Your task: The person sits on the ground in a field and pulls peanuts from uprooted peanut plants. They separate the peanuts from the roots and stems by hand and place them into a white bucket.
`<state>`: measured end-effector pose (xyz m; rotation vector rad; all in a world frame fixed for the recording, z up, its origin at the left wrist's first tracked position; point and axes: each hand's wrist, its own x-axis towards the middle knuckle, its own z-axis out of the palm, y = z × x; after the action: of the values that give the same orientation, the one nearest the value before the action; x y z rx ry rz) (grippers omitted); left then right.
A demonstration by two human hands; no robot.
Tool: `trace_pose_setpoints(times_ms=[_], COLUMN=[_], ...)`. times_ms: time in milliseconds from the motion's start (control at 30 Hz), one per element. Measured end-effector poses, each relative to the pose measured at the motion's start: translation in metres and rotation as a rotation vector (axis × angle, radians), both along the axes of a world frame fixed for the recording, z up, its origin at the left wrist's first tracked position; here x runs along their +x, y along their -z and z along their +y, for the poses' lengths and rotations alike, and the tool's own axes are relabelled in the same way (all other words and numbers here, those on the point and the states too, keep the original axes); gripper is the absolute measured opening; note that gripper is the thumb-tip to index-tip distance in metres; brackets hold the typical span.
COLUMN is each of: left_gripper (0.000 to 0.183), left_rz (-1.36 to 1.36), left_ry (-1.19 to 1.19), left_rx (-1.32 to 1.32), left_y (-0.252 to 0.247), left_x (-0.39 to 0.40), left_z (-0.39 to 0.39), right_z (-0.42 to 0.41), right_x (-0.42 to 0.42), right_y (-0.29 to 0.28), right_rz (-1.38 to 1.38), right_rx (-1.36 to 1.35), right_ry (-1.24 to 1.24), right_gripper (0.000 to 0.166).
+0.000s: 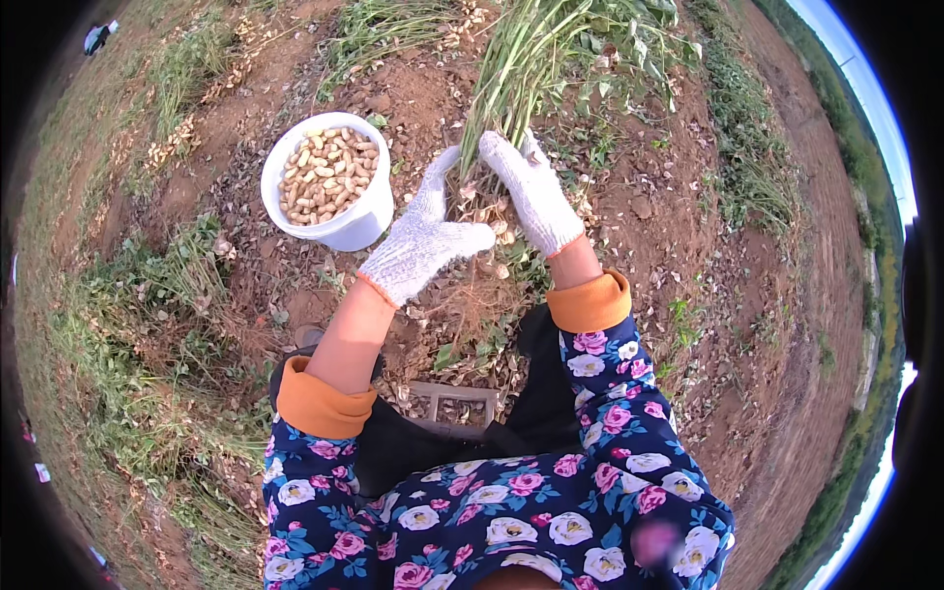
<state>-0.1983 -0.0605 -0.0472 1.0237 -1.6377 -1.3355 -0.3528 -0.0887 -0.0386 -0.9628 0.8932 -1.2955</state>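
A bundle of pulled peanut plants lies ahead of me, its leafy tops pointing away and its root end towards me. My right hand, in a white knitted glove, grips the stems near the roots. My left hand, gloved the same way, is held around the left of the root end with thumb and fingers spread. Between the hands hang peanut pods, partly hidden by the left thumb. Just left of that hand, a white plastic bucket stands tilted in view, largely filled with loose peanuts.
Between my legs is a wooden frame, possibly part of a low stool. Heaps of peanut plants lie to my left, and more plants with pods lie beyond the bucket. Reddish soil with dry leaves spreads to the right.
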Motion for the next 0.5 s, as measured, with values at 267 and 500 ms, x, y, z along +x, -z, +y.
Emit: trace_pose_setpoints(times_ms=[267, 500], left_gripper=[0.064, 0.059], left_rz=[0.770, 0.802], left_ry=[0.204, 0.082], left_rx=[0.392, 0.323], left_y=[-0.021, -0.028], left_x=[0.009, 0.023], left_z=[0.004, 0.003], right_z=[-0.012, 0.011], right_x=[-0.017, -0.010], right_y=[0.002, -0.010], right_rz=[-0.300, -0.026], right_rx=[0.053, -0.309], right_ry=[-0.092, 0.250], right_gripper=[0.045, 0.024])
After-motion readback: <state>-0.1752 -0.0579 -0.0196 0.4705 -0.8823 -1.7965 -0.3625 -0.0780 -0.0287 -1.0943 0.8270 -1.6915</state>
